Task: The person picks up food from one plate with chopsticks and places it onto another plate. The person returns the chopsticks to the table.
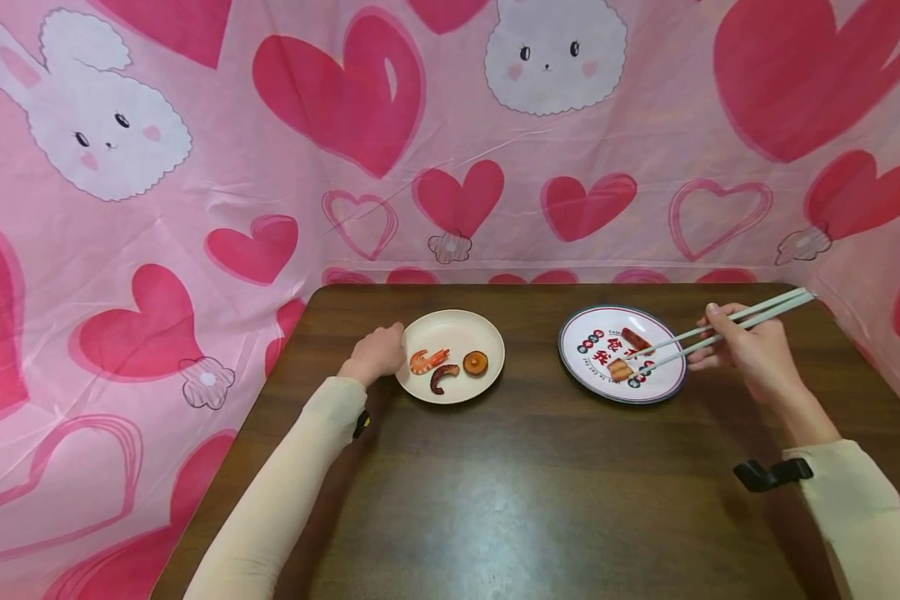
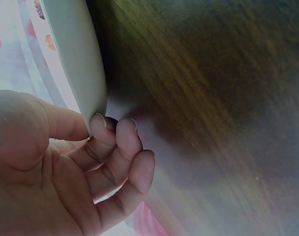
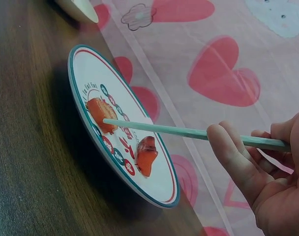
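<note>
My left hand pinches the left rim of a cream plate; the left wrist view shows thumb and forefinger on the plate's edge. On that plate lie a shrimp, a curled dark red tentacle-like piece and a round brown mushroom-like piece. My right hand holds a pair of pale green chopsticks. Their tips reach over a white plate with a blue rim, at a golden-brown food piece. A reddish-brown piece lies behind it. Whether the tips grip the golden piece I cannot tell.
Both plates stand on a dark brown wooden table, the cream one left of the patterned one. A pink cloth with hearts and rabbits hangs behind the table and along its left side. Black straps circle the wrists.
</note>
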Motion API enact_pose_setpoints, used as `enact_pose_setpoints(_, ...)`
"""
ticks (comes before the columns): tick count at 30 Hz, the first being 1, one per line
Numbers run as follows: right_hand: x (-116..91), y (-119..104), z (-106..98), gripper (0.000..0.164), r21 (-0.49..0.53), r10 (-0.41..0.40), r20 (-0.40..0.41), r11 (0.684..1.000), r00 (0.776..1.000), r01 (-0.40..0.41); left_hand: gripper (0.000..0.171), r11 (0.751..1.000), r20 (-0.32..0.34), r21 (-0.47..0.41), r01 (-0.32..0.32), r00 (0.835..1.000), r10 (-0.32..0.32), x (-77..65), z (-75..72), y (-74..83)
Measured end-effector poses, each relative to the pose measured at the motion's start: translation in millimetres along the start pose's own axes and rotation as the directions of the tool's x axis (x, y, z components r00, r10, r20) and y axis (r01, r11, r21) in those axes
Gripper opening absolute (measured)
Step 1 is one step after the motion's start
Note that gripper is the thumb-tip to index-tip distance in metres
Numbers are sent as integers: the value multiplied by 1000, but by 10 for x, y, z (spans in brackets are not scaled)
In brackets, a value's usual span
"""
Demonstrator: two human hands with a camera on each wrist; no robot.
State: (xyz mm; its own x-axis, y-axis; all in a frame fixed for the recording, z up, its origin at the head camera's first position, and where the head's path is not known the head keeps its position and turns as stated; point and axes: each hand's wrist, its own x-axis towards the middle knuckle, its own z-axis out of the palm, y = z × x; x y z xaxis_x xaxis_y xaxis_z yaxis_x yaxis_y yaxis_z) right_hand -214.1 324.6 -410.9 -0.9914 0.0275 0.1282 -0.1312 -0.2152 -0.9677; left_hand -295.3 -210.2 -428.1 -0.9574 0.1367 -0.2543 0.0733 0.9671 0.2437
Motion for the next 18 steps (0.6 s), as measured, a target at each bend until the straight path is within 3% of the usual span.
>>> enact_pose_setpoints(6, -3, -10, 24, 17, 33, -5, -56, 999, 998, 7, 51, 1000, 3, -6, 4, 1000, -4, 12, 4, 0)
enact_pose_setpoints(18, -172, 1, 190, 19, 154, 62, -187, 988, 980, -33, 50, 1000, 3, -2, 4, 1000, -4, 7, 0, 5)
